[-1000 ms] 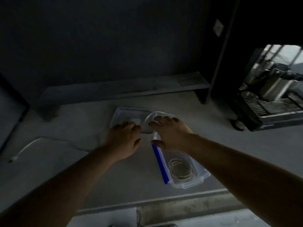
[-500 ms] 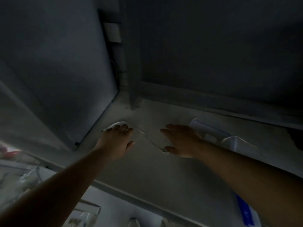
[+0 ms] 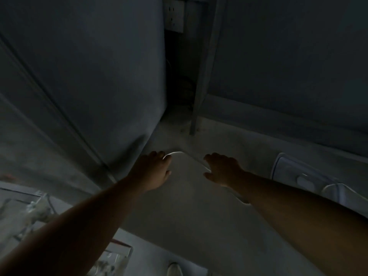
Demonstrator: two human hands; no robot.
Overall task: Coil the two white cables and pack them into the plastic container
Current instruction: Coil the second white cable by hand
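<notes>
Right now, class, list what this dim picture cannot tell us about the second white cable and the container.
- White cable: head view; its stretches beneath the left hand and right hand are hidden.
- Grip: the fingers curl away; too dark to judge.
- Lid: the right forearm covers part of it.
- Container: outside the picture.

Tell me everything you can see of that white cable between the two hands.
The white cable is thin, smooth and flexible, plastic-looking, lying on the pale grey counter. The visible stretch arcs from the left hand, where it meets the fingertips, across to the right hand, passing under its palm. A further pale bit shows beside the right forearm near the wrist. It is uncoiled; its ends and plugs are hidden. Whether either hand grips it is unclear in the dim light.
</notes>
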